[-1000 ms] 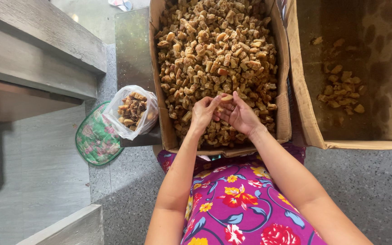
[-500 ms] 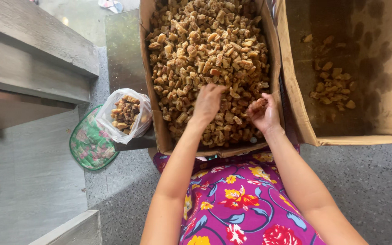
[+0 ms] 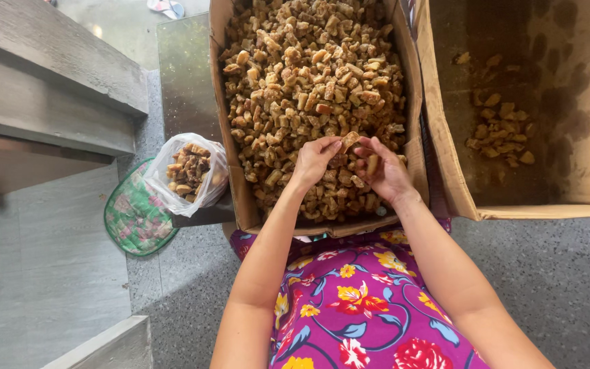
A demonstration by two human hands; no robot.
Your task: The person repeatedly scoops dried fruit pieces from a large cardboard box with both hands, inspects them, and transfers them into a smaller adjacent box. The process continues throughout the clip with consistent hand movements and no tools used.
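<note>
Fabric in purple with a red and yellow flower print (image 3: 363,307) lay nearest, covering the lap from which both bare forearms reached forward. Just beyond it, the left hand (image 3: 314,160) and the right hand (image 3: 382,171) were held close together over the near end of the full brown cardboard box (image 3: 230,171). One small golden-brown fried chunk (image 3: 349,141) was pinched between the fingertips of both hands; a second chunk appeared to be kept in the curled fingers of the right hand.

A loose pinch could have let the piece drop back among the heaped brown chunks (image 3: 308,75), where it would have been lost at once. The box's near edge sagged over the lap, so pressure there might have spilled pieces.

Left of the box, a clear plastic bag partly filled with chunks (image 3: 189,171) rested on a green patterned round mat (image 3: 134,219). To the right, a second, grease-stained cardboard box (image 3: 582,137) held a few chunks. Farther left, grey stone steps (image 3: 42,89) were seen.
</note>
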